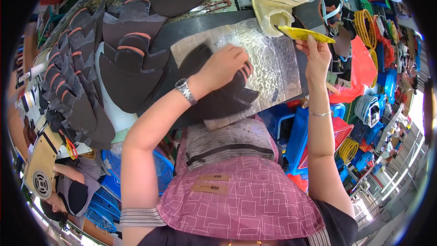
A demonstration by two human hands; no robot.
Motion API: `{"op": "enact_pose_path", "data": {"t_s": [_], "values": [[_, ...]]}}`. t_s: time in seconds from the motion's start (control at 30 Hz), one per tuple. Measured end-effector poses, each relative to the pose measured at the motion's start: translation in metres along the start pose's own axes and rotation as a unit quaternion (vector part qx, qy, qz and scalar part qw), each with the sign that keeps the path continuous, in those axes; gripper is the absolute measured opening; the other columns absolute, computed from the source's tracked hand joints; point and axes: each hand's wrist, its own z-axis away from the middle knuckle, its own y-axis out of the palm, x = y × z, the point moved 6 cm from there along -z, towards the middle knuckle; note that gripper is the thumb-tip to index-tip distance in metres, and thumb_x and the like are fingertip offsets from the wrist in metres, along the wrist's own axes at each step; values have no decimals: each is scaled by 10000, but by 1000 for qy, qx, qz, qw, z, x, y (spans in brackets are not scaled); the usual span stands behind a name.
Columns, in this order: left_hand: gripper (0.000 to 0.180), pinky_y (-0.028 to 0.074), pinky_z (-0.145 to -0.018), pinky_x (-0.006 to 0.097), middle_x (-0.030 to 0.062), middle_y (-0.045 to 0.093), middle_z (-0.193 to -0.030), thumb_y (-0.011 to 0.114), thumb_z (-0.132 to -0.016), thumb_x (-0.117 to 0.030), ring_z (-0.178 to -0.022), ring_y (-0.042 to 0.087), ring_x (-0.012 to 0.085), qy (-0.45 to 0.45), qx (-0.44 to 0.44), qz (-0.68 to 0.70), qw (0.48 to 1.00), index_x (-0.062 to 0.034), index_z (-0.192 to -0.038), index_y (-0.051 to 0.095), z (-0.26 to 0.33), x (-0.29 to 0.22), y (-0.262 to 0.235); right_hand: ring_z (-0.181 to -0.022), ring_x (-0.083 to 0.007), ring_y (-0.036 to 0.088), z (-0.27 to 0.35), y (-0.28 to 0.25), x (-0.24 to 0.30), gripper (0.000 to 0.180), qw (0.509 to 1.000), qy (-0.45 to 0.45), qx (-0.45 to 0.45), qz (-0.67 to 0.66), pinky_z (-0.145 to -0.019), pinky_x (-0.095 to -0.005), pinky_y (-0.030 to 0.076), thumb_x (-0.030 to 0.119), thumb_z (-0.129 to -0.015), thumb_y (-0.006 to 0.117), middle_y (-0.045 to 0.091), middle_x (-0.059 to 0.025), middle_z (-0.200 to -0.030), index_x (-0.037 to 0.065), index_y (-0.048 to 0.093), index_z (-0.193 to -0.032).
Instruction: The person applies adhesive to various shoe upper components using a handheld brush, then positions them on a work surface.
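Observation:
My left hand (223,66), with a watch at its wrist, has its fingers curled over a dark shoe upper piece (218,102) with orange-red edging. The piece lies on a worn board (287,75) smeared with whitish glue; its upper part (195,59) is blurred. My right hand (316,57) is closed around a flat yellow glue brush (307,34), raised over the board's far right corner. The brush's dark tip is at the mouth of a cream, glue-coated container (266,0). Whether it touches the glue inside cannot be seen.
Stacks of similar dark upper pieces (132,73) lie to the left. A red-handled metal tool (214,6) rests beyond the board. Blue baskets (159,173) stand below left, with blue and red crates (300,141) below right. Another person (77,187) sits at far left.

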Motion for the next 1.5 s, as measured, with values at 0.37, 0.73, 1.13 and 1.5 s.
{"op": "enact_pose_path", "data": {"t_s": [0.37,0.73,1.13,1.5], "values": [[480,415,-888,396,92,510,-1177,752,-595,-182,-1066,491,281,99,19,-49,994,-82,-1029,573,38,-13,-7,-597,-63,570,-36,10,-16,149,976,-58,-6,210,-552,-194,450,123,-864,619,628,-32,-678,-16,628,-811],[330,446,-738,387,103,546,-912,720,-649,-67,-878,553,299,-109,143,25,983,-44,-905,513,63,-19,-16,-539,-95,576,-39,-19,-16,167,995,31,5,-98,-502,-210,481,174,-908,579,616,-59,-727,9,552,-912],[399,451,-759,365,106,559,-989,660,-706,-106,-917,551,290,-14,-80,-86,993,-61,-1081,530,26,-1,-10,-526,-107,578,-46,-20,-46,159,995,82,7,-52,-476,-215,479,163,-916,557,638,-83,-751,5,572,-913],[565,371,-990,432,151,478,-1202,686,-720,-310,-1149,445,309,8,9,-141,990,-11,-1169,516,80,-16,26,-494,-123,552,21,136,-9,291,887,-149,244,363,-489,-266,459,255,-731,720,579,-65,-567,14,577,-806]]}}
